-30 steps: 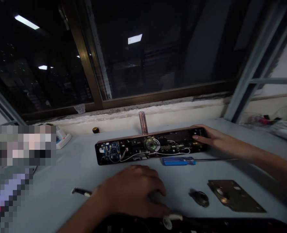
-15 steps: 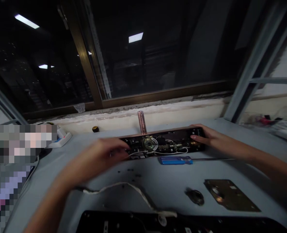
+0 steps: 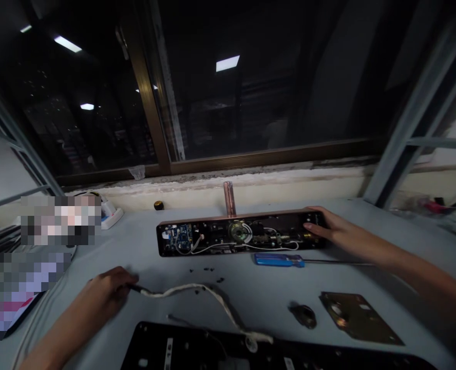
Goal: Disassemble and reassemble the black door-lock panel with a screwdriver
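A long open lock body (image 3: 239,236) with a circuit board, wires and a round brass part lies across the table, a copper handle (image 3: 228,199) sticking up behind it. My right hand (image 3: 330,229) rests on its right end, fingers curled against the casing. My left hand (image 3: 107,293) is at the near left, fingers pinched on the dark plug end of a white cable (image 3: 197,295). That cable runs right and down to a black panel (image 3: 228,349) at the front edge.
A blue-handled screwdriver (image 3: 280,260) lies just in front of the lock body. A brass plate (image 3: 357,317) and a small dark round part (image 3: 304,316) sit at the near right. Several tiny screws (image 3: 207,271) are scattered mid-table. A white box (image 3: 108,215) stands at the back left.
My left hand went from the near black panel up to the lock body's left end, then drew back to the near left, now pinching the cable's end. The right hand stayed put.
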Motion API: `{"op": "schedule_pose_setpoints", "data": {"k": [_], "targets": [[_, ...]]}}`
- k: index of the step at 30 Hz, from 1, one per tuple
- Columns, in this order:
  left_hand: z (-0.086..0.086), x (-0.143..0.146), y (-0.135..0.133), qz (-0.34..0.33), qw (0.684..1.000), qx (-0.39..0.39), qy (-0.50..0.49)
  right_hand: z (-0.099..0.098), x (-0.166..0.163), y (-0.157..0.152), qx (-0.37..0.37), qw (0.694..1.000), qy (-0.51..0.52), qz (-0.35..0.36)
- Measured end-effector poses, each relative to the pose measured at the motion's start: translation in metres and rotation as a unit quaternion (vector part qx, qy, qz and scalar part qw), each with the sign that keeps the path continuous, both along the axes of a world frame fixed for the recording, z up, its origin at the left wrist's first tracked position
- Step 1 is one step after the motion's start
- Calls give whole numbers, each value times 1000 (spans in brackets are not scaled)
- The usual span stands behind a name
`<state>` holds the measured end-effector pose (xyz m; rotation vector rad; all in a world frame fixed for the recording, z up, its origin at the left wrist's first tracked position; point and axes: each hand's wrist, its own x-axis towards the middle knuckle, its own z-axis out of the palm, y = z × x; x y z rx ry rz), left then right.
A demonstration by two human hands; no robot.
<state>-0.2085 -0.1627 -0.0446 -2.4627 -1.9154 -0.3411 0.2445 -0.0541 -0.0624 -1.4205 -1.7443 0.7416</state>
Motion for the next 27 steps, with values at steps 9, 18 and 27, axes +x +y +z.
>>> {"op": "schedule_pose_setpoints", "data": {"k": [9,18,27], "targets": [[45,11,4,-110,990,55,-63,18,12,-4,29,997,-53,-56],[79,80,56,-122,978,126,-109,48,-21,-43,16,978,132,159],[29,107,100,-164,939,220,-207,30,-65,-57,-199,917,256,231]]}}
